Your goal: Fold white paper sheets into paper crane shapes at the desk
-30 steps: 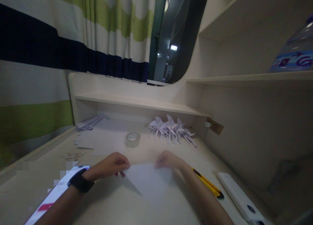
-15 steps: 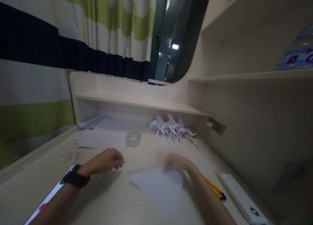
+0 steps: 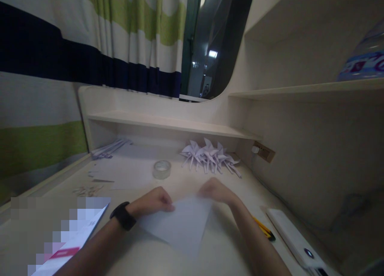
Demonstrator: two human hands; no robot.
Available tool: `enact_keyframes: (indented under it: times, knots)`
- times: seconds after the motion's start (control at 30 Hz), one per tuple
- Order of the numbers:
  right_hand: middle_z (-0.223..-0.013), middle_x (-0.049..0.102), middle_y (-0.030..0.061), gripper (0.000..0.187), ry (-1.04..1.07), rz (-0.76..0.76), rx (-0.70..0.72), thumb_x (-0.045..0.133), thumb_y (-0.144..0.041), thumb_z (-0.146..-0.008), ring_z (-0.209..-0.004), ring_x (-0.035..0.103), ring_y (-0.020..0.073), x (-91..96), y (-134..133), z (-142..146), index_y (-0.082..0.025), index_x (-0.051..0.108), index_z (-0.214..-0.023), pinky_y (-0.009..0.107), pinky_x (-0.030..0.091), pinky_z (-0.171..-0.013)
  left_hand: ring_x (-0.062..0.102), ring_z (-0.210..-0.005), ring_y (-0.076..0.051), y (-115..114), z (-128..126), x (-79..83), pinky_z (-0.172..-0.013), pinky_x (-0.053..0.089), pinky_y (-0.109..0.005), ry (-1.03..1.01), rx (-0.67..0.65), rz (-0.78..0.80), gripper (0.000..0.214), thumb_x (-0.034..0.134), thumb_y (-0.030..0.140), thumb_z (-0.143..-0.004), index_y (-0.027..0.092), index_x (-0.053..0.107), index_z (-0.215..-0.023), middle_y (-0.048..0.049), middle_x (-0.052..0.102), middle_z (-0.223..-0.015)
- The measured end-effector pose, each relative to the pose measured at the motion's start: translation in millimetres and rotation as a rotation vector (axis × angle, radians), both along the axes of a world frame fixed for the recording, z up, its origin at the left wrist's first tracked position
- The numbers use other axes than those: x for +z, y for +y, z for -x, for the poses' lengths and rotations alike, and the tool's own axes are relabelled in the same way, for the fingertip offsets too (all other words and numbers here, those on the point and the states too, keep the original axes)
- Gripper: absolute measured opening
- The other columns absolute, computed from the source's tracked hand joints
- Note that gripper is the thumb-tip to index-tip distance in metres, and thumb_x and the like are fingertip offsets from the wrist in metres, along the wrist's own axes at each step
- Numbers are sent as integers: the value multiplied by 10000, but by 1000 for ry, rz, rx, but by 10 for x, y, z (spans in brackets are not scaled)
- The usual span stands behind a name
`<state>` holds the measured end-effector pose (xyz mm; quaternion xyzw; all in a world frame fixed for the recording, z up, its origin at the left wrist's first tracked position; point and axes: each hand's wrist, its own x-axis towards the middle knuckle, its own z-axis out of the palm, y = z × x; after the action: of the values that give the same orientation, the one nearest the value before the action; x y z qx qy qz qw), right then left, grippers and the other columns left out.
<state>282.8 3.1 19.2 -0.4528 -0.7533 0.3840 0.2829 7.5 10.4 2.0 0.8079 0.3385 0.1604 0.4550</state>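
A white sheet of paper (image 3: 183,226) lies at a slant on the desk in front of me, between my hands. My left hand (image 3: 157,201), with a black watch (image 3: 123,216) on its wrist, has curled fingers and its thumb at the paper's upper left edge. At the upper right corner is my right hand (image 3: 215,191), its bent fingers closed on the paper and smeared by motion. Farther back stand several white paper pinwheels (image 3: 208,153) in a cluster. A roll of clear tape (image 3: 161,170) rests behind my left hand.
More white sheets (image 3: 129,170) and rolled paper strips (image 3: 111,149) lie back left, near small scattered sticks (image 3: 88,191). A lit screen (image 3: 81,232) is beside my left forearm. A yellow-and-black cutter (image 3: 265,230) and a white case (image 3: 294,238) lie right. A low shelf (image 3: 168,123) spans the back.
My left hand has moved right, from off the paper onto its edge. The paper has shifted left and turned slightly, with my right hand still at its corner. The view has shifted a little.
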Motion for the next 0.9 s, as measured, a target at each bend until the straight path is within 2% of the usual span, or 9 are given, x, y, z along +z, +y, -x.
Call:
enact_keyframes:
  times: [0.1, 0.17, 0.27, 0.37, 0.47, 0.57, 0.7, 0.8, 0.9]
  knots:
    - [-746, 709, 75, 424, 345, -63, -303, 729, -541, -636, -752, 644, 224, -41, 84, -117, -132, 720, -747, 346, 485, -764, 426, -477, -109, -60, 65, 56, -480, 293, -231, -195, 190, 145, 384, 676, 469, -690, 131, 582, -533, 20, 509, -481]
    - [-928, 707, 113, 506, 468, -70, -399, 659, -585, -704, -872, 652, 240, -151, 124, -104, -142, 687, -947, 390, 481, -835, 554, -591, -164, -115, 49, 58, -543, 400, -255, -430, 356, 270, 380, 670, 495, -715, 116, 659, -693, -36, 640, -628]
    - [-1150, 642, 122, 620, 769, 162, -304, 730, -530, -660, -953, 652, 248, -410, 110, 121, -215, 564, -1168, 426, 493, -849, 635, -827, -225, -165, -29, -17, -719, 493, -306, -784, 520, 407, 381, 709, 460, -713, 113, 681, -869, -109, 708, -894]
    - [-1095, 659, 113, 698, 907, 354, -208, 826, -436, -559, -883, 670, 258, -637, 29, 503, -214, 549, -1160, 431, 519, -788, 648, -885, -226, -169, -135, -169, -775, 509, -307, -933, 579, 461, 365, 731, 419, -720, 122, 681, -926, -124, 705, -989]
    - [-967, 688, 104, 534, 906, 327, -298, 772, -471, -649, -776, 668, 222, -706, -46, 796, -166, 614, -1057, 371, 531, -712, 650, -929, -239, -175, -230, -318, -797, 516, -318, -965, 525, 484, 382, 711, 423, -754, 114, 681, -976, -141, 699, -1036]
    - [-855, 701, 112, 479, 870, 284, -395, 738, -523, -672, -698, 651, 212, -662, -74, 839, -121, 664, -922, 326, 516, -626, 657, -930, -246, -186, -252, -356, -814, 514, -335, -926, 435, 527, 408, 680, 437, -785, 103, 678, -1019, -158, 688, -1069]
    - [-703, 690, 93, 470, 753, 271, -381, 793, -521, -582, -578, 614, 182, -599, -97, 637, -96, 682, -748, 283, 467, -547, 667, -867, -225, -154, -114, -209, -763, 520, -328, -788, 502, 423, 419, 671, 460, -784, 133, 669, -1044, -133, 697, -1039]
    - [-644, 675, 78, 446, 685, 272, -336, 823, -494, -537, -531, 586, 156, -576, -139, 485, -91, 684, -668, 248, 423, -508, 663, -788, -202, -120, 33, -82, -662, 513, -280, -645, 590, 294, 387, 701, 462, -743, 118, 690, -920, -121, 708, -937]
    - [-618, 664, 60, 411, 633, 258, -299, 816, -480, -553, -508, 562, 136, -565, -180, 401, -102, 691, -656, 235, 397, -492, 664, -758, -204, -113, 115, -33, -621, 507, -269, -503, 568, 278, 386, 734, 464, -687, 111, 696, -836, -114, 711, -858]
